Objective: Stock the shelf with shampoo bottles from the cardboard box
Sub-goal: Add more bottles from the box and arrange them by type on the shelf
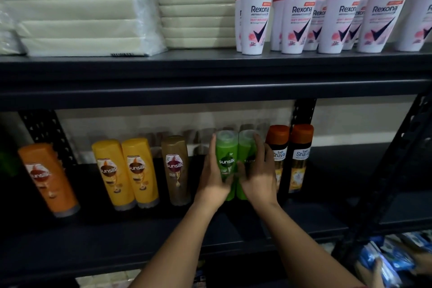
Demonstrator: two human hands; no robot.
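Two green Sunsilk shampoo bottles stand upright side by side on the dark middle shelf (140,236). My left hand (214,177) wraps the left green bottle (226,154) from its left side. My right hand (258,175) wraps the right green bottle (246,145) from its right side and covers most of its label. To their left stand a brown Sunsilk bottle (176,170), two yellow ones (126,173) and an orange one (48,177). The cardboard box is out of view.
Two orange-capped Safi Shayla bottles (299,156) stand just right of my right hand. The upper shelf holds pink-capped Rexona deodorants (297,9) and wrapped stacks of pale packs (77,7). A black perforated upright (392,170) stands at the right, with blue packets (392,262) below.
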